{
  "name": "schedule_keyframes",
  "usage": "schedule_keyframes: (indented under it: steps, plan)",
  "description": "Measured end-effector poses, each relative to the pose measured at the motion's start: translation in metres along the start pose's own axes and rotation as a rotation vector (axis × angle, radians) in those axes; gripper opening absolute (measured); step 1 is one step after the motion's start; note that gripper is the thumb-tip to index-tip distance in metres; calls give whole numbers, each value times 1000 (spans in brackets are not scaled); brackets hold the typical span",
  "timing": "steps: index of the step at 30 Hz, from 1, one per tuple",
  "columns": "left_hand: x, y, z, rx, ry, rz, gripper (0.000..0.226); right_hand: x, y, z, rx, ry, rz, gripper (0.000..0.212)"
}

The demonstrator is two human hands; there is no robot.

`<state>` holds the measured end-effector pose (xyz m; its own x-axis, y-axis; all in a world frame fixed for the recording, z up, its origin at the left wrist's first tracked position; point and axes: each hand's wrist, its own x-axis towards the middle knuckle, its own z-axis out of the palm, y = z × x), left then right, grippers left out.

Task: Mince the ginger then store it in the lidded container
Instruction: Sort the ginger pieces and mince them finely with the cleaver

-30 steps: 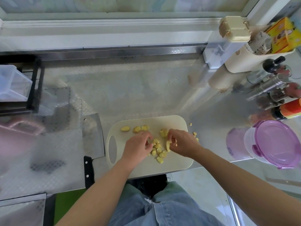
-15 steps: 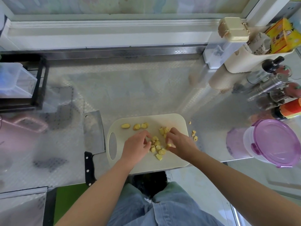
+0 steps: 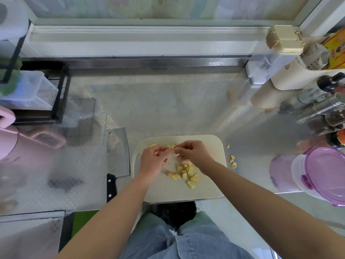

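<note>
My left hand [image 3: 153,161]: it reaches in from the lower left with the forearm bare and the back of the hand facing up, over the left half of the cutting board [image 3: 168,191]; the fingers are curled and the thumb and forefinger tips point right

My right hand [image 3: 194,156]: it comes in from the lower right, wrist bent so the fingers point left; its fingertips meet those of my left hand above the far part of the board

My grip: both hands pinch one small piece of ginger [image 3: 173,150], one from each side; the other fingers are loosely tucked

The piece of ginger: pale yellow, held between my two hands and mostly covered by my fingertips

The ginger chunks [image 3: 186,173]: a loose heap of yellow lumps lying on the board, just nearer to me than my right hand; a few more lie by the far edge, partly hidden behind my hands

The stray bits [image 3: 232,161]: small yellow crumbs on the steel counter [image 3: 168,109], just off the board's right edge

The cleaver [image 3: 117,152]: it lies flat on the counter just beside the board's left edge, blade away from me, black handle towards me

The container [image 3: 298,172]: a clear tub at the counter's right end, well apart from the board, with its purple lid [image 3: 328,172] resting on top

The kettle [image 3: 18,144]: pink, at the far left of the counter
</note>
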<state>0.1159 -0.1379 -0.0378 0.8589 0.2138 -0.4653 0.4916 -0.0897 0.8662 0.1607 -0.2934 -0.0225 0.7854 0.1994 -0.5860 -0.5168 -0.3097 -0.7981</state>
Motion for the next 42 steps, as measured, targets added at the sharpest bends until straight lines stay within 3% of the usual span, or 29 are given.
schedule_keyframes:
  steps: [5, 8, 13, 17, 19, 22, 24, 26, 28, 32, 39, 42]
  plan:
    - [22, -7, -34, 254, 192, 16, 16, 18, -6, 19, -290, 52, -44, 14]
    - [36, -10, -41, 427, 208, 14, 7, 22, -4, 25, -400, 56, -44, 14]
    - [40, -4, -34, 686, 272, 30, 16, 21, -3, 21, -416, 68, -79, 15]
    - [32, 2, -28, 698, 292, 121, 16, 20, -2, 5, -472, 151, -139, 19]
    - [25, 4, -23, 711, 245, 249, 11, 17, 0, -6, -552, 140, -172, 18]
    - [14, 2, -13, 790, -42, 430, 4, 8, 11, -24, -675, 14, -227, 15]
    - [8, -2, -6, 848, -228, 463, 7, 1, 20, -33, -732, -57, -270, 10]
    - [4, -6, -1, 859, -310, 443, 10, -6, 26, -40, -800, -97, -298, 6]
    - [1, -11, 3, 879, -319, 431, 13, -13, 31, -44, -904, -151, -316, 4]
    - [-3, -20, 7, 875, -293, 404, 16, -26, 50, -41, -1082, -152, -449, 26]
    - [-11, -27, 9, 808, -261, 386, 21, -37, 63, -28, -941, -47, -351, 28]
    - [-13, -30, 10, 801, -256, 373, 26, -48, 66, -23, -893, 125, -299, 27]
